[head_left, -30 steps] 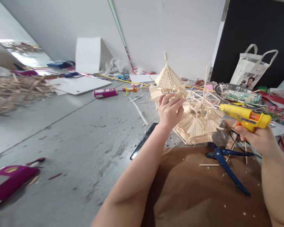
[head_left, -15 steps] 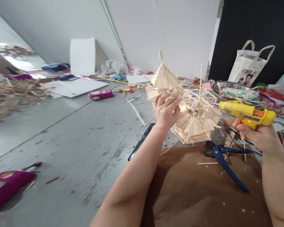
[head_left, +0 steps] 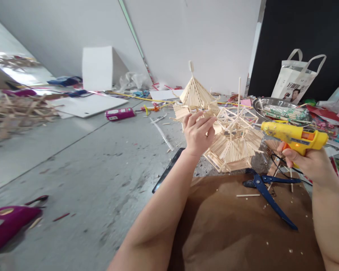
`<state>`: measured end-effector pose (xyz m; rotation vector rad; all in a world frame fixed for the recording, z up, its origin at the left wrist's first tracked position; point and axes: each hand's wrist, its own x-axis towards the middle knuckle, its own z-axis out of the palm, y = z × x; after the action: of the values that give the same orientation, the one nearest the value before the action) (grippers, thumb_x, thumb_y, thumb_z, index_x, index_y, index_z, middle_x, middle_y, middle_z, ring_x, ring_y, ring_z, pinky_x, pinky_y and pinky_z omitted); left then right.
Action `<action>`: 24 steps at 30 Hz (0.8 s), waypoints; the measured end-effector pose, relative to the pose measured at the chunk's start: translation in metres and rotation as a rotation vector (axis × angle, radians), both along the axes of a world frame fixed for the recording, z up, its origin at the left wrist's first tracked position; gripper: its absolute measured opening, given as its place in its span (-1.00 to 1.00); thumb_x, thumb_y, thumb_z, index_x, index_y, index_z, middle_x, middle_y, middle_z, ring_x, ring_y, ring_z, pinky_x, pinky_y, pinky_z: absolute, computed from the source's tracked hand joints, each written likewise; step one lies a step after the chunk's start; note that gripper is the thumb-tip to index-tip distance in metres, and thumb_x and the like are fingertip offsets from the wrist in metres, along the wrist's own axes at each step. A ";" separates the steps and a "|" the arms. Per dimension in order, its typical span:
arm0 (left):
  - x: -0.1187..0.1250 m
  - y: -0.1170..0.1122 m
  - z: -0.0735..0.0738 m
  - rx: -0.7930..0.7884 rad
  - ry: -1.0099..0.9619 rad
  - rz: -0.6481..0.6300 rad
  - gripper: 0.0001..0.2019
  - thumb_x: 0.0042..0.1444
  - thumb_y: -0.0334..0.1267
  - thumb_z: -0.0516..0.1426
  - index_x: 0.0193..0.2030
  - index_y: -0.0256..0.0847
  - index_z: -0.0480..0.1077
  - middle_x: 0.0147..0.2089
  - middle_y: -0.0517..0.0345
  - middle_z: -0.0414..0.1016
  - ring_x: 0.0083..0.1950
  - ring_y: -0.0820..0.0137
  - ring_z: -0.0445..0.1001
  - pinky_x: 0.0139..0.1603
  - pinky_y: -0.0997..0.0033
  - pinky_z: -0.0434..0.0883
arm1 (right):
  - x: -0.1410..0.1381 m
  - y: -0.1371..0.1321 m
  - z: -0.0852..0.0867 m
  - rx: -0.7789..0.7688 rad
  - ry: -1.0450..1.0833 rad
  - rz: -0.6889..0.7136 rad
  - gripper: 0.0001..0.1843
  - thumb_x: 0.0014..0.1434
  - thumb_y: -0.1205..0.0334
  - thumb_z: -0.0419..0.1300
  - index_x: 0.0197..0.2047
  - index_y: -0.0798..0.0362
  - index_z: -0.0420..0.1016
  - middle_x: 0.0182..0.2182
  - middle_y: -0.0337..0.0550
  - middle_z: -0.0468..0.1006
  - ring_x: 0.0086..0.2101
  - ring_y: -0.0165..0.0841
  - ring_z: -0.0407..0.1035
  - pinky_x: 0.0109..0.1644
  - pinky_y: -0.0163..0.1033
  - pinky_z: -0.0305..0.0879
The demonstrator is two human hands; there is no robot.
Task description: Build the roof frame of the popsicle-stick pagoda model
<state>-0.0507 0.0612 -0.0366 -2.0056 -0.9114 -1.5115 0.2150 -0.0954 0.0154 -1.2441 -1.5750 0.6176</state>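
Observation:
My right hand (head_left: 313,162) is wrapped round the handle of a yellow hot glue gun (head_left: 295,135). Its nozzle points left, near the open frame of a pagoda model (head_left: 231,148) built of thin wooden sticks, where an upright stick (head_left: 239,94) rises. Contact between nozzle and sticks is unclear. My left hand (head_left: 199,133) is closed, its curled fingers against the model's left side, below a pointed stick roof (head_left: 196,94); the fingertips are partly hidden. Blue cutting pliers (head_left: 271,195) lie with handles apart on brown paper (head_left: 228,233) close to me.
A phone (head_left: 168,169) lies by my left forearm. Purple tools (head_left: 120,114) and white boards (head_left: 93,103) are on the floor at left, with a blurred stick pile (head_left: 19,116). Behind the glue gun stand a metal bowl (head_left: 282,109) and a white bag (head_left: 295,79).

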 end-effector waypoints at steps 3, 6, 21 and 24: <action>0.000 0.000 0.000 -0.013 -0.002 0.000 -0.72 0.00 -0.40 0.07 -0.18 0.03 0.45 -0.25 0.27 0.57 -0.03 0.27 0.38 0.08 0.14 0.13 | -0.001 0.000 0.000 -0.008 0.009 0.000 -0.82 0.02 0.07 0.22 -0.42 0.00 0.42 -0.50 -0.22 0.45 -0.68 -0.52 0.21 -0.66 -0.31 0.23; 0.000 -0.001 0.002 0.041 0.010 0.018 -0.72 0.00 -0.41 0.07 -0.19 0.03 0.45 -0.28 0.28 0.57 -0.06 0.28 0.39 0.06 0.16 0.15 | -0.002 -0.001 0.001 -0.016 0.018 0.004 -0.81 0.01 0.07 0.22 -0.42 0.01 0.41 -0.50 -0.22 0.45 -0.68 -0.51 0.21 -0.65 -0.31 0.23; -0.001 0.000 0.001 -0.058 -0.009 -0.004 -0.70 -0.01 -0.40 0.08 -0.18 0.07 0.45 -0.25 0.27 0.56 -0.02 0.26 0.37 0.09 0.10 0.11 | -0.004 0.000 0.000 -0.003 0.042 -0.011 -0.82 -0.01 0.07 0.24 -0.42 -0.01 0.42 -0.51 -0.23 0.45 -0.69 -0.51 0.21 -0.67 -0.31 0.25; 0.000 0.000 0.001 -0.027 -0.013 0.003 -0.70 -0.01 -0.40 0.08 -0.18 0.06 0.45 -0.26 0.26 0.57 -0.03 0.27 0.38 0.08 0.10 0.13 | -0.003 0.000 -0.001 0.000 0.043 -0.005 -0.83 0.00 0.09 0.24 -0.43 0.00 0.42 -0.50 -0.23 0.46 -0.69 -0.51 0.22 -0.67 -0.31 0.25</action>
<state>-0.0510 0.0617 -0.0357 -2.0146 -0.9446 -1.5203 0.2116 -0.0951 0.0145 -1.2263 -1.5357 0.6375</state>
